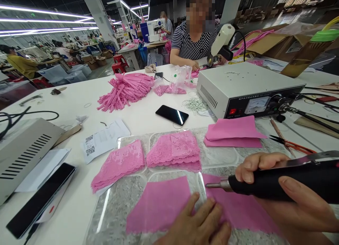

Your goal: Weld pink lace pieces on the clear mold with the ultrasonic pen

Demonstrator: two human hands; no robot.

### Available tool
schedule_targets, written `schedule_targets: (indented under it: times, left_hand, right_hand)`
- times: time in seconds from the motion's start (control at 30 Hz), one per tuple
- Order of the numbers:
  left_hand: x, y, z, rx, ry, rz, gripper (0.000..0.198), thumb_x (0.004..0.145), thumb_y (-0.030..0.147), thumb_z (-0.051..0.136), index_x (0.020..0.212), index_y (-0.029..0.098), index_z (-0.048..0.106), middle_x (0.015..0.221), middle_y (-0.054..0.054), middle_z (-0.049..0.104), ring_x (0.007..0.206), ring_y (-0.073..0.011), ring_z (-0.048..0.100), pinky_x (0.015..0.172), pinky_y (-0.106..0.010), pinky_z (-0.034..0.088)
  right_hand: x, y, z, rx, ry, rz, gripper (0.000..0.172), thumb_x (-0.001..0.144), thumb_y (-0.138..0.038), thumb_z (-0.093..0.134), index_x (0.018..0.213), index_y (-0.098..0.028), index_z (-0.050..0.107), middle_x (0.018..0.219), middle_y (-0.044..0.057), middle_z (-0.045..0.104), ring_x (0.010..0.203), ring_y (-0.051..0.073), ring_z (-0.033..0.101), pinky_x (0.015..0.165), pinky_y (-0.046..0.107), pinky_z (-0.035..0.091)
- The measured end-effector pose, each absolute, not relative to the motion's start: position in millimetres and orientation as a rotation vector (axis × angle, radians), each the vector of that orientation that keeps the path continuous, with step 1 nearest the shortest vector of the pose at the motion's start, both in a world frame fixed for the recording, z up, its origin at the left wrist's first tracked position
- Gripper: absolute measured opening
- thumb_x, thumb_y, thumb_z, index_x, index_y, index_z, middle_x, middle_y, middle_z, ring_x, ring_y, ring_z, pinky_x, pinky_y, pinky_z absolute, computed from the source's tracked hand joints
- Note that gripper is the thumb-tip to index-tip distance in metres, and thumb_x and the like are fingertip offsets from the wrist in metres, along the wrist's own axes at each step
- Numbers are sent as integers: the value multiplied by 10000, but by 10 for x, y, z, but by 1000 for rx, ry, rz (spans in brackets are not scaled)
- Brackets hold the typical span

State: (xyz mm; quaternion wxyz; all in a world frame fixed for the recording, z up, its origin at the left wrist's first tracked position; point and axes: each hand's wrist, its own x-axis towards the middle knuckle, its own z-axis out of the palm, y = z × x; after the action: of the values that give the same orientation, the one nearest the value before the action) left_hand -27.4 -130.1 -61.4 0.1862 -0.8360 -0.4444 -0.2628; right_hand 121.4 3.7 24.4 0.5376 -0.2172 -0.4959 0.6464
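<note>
Right-hand grip: the right hand [293, 192] is closed around a black cylindrical handheld tool with a slim metal tip [256, 181].
Tool tip: pointed left, over the upper left part of a plain pink fabric panel on the right [249, 213]; contact cannot be confirmed.
Left-hand grip: the left hand [198, 223] lies palm down, fingers slightly apart, clamped on nothing.
Fabric panels: fingers of the left hand rest where the right panel adjoins a flat, plain pink fabric panel on the left [159, 202].
Work surface: both panels lie on a grey marbled sheet with clear rounded outlines [113, 213].
Lace: two stacks of scalloped pink lace, one at left [119, 163], one at centre [174, 149], beyond the left panel.
Plain stack: folded-looking pink fabric pieces [233, 132], before a grey metal box with a black dial front [251, 86].
Scissors: orange-handled, dark-bladed scissors [293, 144], right of the plain stack.
Phone: black glass-faced smartphone [172, 115] on the white table [143, 119].
Strips: heap of narrow pink fabric strips [127, 89], farther back.
Opposite side: a seated person in a striped shirt [194, 40].
</note>
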Motion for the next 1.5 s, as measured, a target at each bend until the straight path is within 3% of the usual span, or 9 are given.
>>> schedule_targets:
  times: [0.37,0.6,0.77,1.2,1.33,1.5]
  left_hand:
    - [-281,-1301,-561,-2360,-1216,-731,186,914,339,563,1042,217,623,1106,-24,679,1115,-182,605,1132,-427,265]
    - [-244,-1325,-466,-2332,-1163,-806,70,895,270,616,934,226,653,1044,7,696,1064,-148,625,1124,-396,294]
    - [-252,-1311,-421,-2368,-1138,-769,90,912,270,583,937,218,652,1054,-6,691,1038,-153,634,1069,-350,362]
    - [-250,-1297,-461,-2343,-1177,-853,82,914,214,569,932,223,649,958,10,704,975,-138,656,1066,-320,363]
    - [-325,-1290,-372,-2409,-1151,-805,160,956,212,510,997,230,664,1020,21,709,1022,-126,647,1109,-315,313]
    - [-454,-1231,-299,-2442,-1186,-682,308,976,396,462,1076,184,662,1087,-43,696,1110,-188,619,1080,-348,369]
  right_hand:
    - [1236,14,268,-510,-1190,1557,163,763,-413,697,796,-265,640,694,13,563,540,162,538,519,340,526]
    - [1360,-126,260,-554,-1147,1595,169,791,-410,632,831,-249,596,669,14,503,574,176,504,506,319,503]
    - [1353,-161,262,-538,-1226,1604,170,801,-415,636,836,-251,604,674,16,524,577,178,515,515,319,513]
    - [1289,-101,316,-464,-1302,1607,141,807,-396,657,808,-261,616,646,17,576,541,177,563,494,326,524]
    - [1408,37,365,-499,-1167,1476,197,738,-417,690,762,-228,641,642,16,576,508,162,552,473,318,524]
    - [1640,205,411,-640,-1022,1244,211,591,-396,744,607,-219,631,543,-2,548,441,155,508,399,309,496]
